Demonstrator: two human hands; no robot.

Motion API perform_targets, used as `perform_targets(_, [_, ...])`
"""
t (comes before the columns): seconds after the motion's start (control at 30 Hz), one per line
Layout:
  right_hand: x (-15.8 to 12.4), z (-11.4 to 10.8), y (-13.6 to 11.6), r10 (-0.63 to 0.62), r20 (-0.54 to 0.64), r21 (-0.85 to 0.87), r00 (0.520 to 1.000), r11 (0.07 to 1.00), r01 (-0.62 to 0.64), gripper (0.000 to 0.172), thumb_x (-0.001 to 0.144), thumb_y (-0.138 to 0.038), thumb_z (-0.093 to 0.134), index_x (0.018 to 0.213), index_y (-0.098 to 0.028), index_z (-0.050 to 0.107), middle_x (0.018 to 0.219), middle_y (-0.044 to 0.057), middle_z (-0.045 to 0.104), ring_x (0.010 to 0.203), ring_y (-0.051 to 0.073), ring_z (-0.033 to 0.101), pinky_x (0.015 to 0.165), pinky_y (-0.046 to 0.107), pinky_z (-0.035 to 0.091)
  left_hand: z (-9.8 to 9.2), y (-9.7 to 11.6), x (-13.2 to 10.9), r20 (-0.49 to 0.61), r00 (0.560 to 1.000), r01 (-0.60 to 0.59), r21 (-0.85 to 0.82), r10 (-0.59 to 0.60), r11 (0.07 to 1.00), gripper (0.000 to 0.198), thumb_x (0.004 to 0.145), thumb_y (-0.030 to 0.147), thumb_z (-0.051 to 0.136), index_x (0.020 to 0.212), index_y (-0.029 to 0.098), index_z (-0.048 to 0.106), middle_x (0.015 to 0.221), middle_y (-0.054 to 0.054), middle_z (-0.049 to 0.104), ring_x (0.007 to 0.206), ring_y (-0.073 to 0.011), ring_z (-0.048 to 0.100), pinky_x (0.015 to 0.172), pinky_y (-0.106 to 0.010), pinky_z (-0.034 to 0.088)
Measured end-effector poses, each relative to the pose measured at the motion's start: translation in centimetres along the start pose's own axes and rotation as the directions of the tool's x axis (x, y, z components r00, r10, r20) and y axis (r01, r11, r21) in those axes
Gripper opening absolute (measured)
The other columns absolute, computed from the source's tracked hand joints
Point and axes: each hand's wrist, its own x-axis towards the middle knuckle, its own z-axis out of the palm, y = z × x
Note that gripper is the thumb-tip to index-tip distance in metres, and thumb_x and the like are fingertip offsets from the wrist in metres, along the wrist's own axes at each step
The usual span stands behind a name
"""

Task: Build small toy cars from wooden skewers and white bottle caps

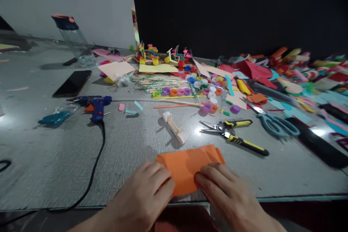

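Observation:
A folded sheet of orange paper (187,165) lies at the table's front edge, with layers showing at its right end. My left hand (152,190) grips its left side, fingers bent and pressed together on it. On the right side, my right hand (225,186) holds the paper with curled fingers; the thumb is largely hidden. Just beyond the paper rests a small piece made of sticks with white round ends (174,128). Yellow-and-black pruning snips (231,134) lie with blades parted to the right of it.
A blue glue gun (98,107) with a trailing black cord (95,174) lies left, near a phone (73,83) and a clear bottle (77,43). Teal scissors (274,121) lie right. Bottle caps (181,91), wooden sticks (154,81) and coloured paper scraps crowd the back.

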Motion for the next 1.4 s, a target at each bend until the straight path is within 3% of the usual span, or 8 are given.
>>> perform_targets(0.23, [1.6, -1.1, 0.5, 0.038, 0.062, 0.090, 0.997, 0.995, -0.043, 0.022, 0.101, -0.012, 0.043, 0.106, -0.017, 0.064, 0.094, 0.008, 0.068, 0.077, 0.020, 0.060, 0.066, 0.032, 0.054, 0.3, 0.2, -1.1, -0.111, 0.979, 0.159, -0.093, -0.169, 0.983, 0.020, 0.099, 0.011, 0.046, 0.095, 0.018, 0.065, 0.090, -0.005, 0.067, 0.084, -0.0207, 0.057, 0.074, -0.037, 0.044])
perform_targets(0.57, [2.3, -1.3, 1.4, 0.202, 0.211, 0.082, 0.956, 0.971, -0.224, 0.017, 0.103, -0.017, 0.047, 0.095, -0.019, 0.062, 0.087, 0.005, 0.065, 0.077, 0.020, 0.060, 0.066, 0.033, 0.047, -0.4, 0.3, -1.2, -0.083, 0.921, 0.362, -0.177, -0.380, 0.915, 0.017, 0.097, 0.008, 0.053, 0.086, 0.019, 0.059, 0.089, 0.000, 0.065, 0.096, -0.0209, 0.055, 0.085, -0.039, 0.031])
perform_targets(1.03, [4.0, -2.1, 0.9, 0.228, 0.343, 0.094, 0.911, 0.957, -0.274, 0.018, 0.103, -0.019, 0.048, 0.090, -0.019, 0.059, 0.086, 0.003, 0.063, 0.076, 0.019, 0.056, 0.065, 0.032, 0.041, -0.8, 0.4, -0.6, -0.040, 0.897, 0.423, -0.213, -0.440, 0.881, 0.012, 0.096, 0.014, 0.057, 0.089, 0.022, 0.061, 0.092, 0.001, 0.066, 0.102, -0.0214, 0.056, 0.087, -0.039, 0.030])
perform_targets(1.13, [3.9, -2.4, 0.7, 0.155, 0.335, 0.134, 0.929, 0.969, -0.209, 0.018, 0.104, -0.015, 0.044, 0.098, -0.018, 0.061, 0.090, 0.005, 0.064, 0.079, 0.020, 0.055, 0.067, 0.034, 0.043, -0.9, 0.3, -0.6, -0.066, 0.910, 0.388, -0.214, -0.410, 0.897, 0.013, 0.096, 0.013, 0.056, 0.091, 0.023, 0.063, 0.094, 0.000, 0.067, 0.101, -0.0210, 0.057, 0.088, -0.039, 0.032])
perform_targets(1.27, [3.6, -2.2, 0.7, -0.052, 0.208, 0.037, 0.977, 0.998, 0.046, 0.024, 0.103, -0.011, 0.040, 0.109, -0.011, 0.064, 0.099, 0.012, 0.067, 0.087, 0.023, 0.056, 0.072, 0.038, 0.045, -1.0, 0.0, -1.0, -0.142, 0.935, 0.319, -0.065, -0.326, 0.945, 0.018, 0.098, 0.012, 0.052, 0.092, 0.022, 0.065, 0.092, 0.000, 0.070, 0.104, -0.0222, 0.058, 0.089, -0.040, 0.032])
perform_targets(1.4, [3.3, -1.5, 0.6, -0.094, 0.219, 0.044, 0.971, 0.995, 0.086, 0.025, 0.103, -0.010, 0.040, 0.107, -0.008, 0.065, 0.100, 0.014, 0.068, 0.088, 0.024, 0.056, 0.073, 0.038, 0.047, -0.9, 0.0, -1.4, -0.050, 0.959, 0.275, -0.056, -0.278, 0.960, 0.019, 0.100, 0.013, 0.049, 0.101, 0.019, 0.067, 0.098, -0.003, 0.072, 0.105, -0.0233, 0.059, 0.088, -0.041, 0.032])
